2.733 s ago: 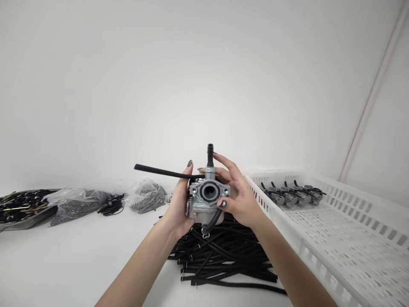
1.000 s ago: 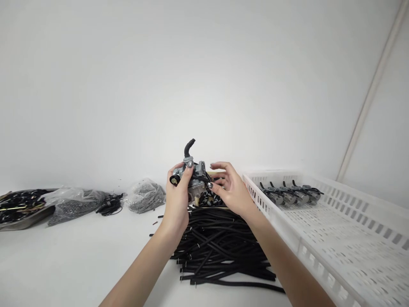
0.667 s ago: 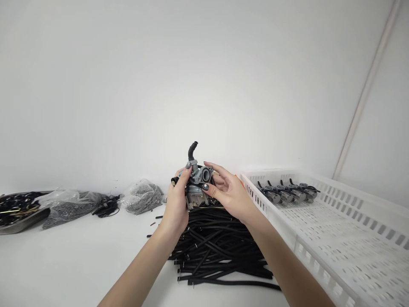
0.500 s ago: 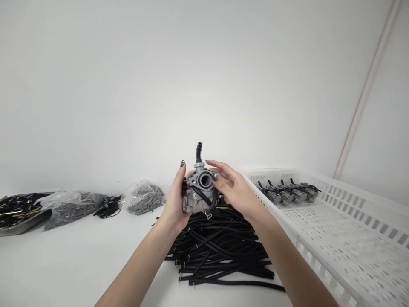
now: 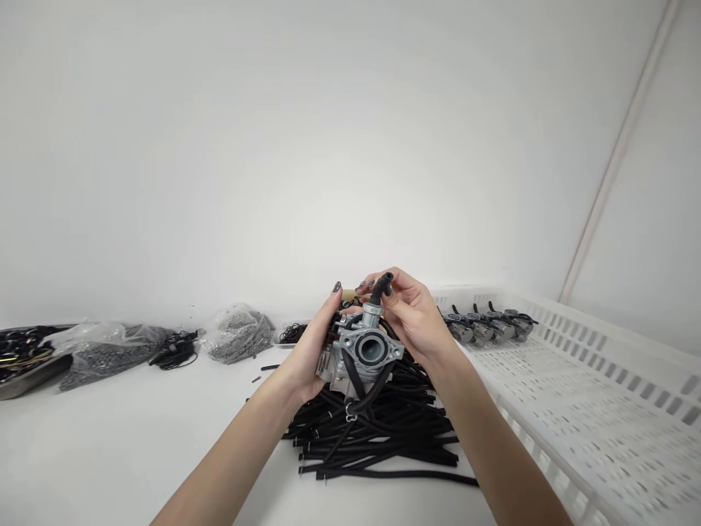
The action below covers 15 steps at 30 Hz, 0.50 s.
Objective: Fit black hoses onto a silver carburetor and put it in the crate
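Observation:
A silver-grey carburetor point(image 5: 358, 347) is held up in front of me, its round bore facing me. My left hand point(image 5: 311, 351) grips it from the left side, thumb up along its body. The fingers of my right hand point(image 5: 408, 310) are closed around the short black rubber cap point(image 5: 380, 288) on the carburetor's top. A black hose point(image 5: 377, 383) with a small metal clip loops below the bore. Beneath lies a pile of black rubber hoses point(image 5: 377, 442), several with clips on their ends. Part of the carburetor's back is hidden by my hands.
On the right stands a white perforated crate point(image 5: 575, 409) with several carburetors point(image 5: 487, 325) in a row. Along the wall at left are a metal tray point(image 5: 33, 376) of black parts, plastic bags point(image 5: 238, 336) of small grey parts and a black cable bundle point(image 5: 174, 351).
The carburetor has come closer and turned, its bore now lower and its top tilted right. My right hand has moved from beside the bore up to the rubber cap.

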### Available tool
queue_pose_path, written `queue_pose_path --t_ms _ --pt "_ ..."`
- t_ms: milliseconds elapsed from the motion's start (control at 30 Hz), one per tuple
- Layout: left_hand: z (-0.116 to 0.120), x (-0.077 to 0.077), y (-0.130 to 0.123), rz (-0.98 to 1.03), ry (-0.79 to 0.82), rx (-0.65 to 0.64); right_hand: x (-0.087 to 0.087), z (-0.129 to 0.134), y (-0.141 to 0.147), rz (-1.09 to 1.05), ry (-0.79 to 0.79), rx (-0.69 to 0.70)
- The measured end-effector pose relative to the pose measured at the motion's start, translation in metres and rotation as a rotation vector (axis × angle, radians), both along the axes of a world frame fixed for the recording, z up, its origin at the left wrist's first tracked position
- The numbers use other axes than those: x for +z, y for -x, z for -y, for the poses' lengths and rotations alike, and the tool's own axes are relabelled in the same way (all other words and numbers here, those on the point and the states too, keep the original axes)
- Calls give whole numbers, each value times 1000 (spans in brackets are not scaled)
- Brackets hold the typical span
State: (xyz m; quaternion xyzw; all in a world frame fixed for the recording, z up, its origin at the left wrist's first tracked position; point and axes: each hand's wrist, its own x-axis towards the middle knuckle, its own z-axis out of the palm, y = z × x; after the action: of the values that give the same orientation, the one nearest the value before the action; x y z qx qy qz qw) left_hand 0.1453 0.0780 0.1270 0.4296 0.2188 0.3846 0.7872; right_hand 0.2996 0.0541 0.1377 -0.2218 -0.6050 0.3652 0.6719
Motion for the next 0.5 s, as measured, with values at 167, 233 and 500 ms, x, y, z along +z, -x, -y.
queue_pose_path --t_ms 167,233,500 --pt "5 7 0 12 10 78 0 -1 1 -6 41 -23" --pt "5 9 0 57 -7 217 -1 2 1 54 37 -49" --pt "-11 8 18 97 -698 897 -19 10 28 435 -4 -86"
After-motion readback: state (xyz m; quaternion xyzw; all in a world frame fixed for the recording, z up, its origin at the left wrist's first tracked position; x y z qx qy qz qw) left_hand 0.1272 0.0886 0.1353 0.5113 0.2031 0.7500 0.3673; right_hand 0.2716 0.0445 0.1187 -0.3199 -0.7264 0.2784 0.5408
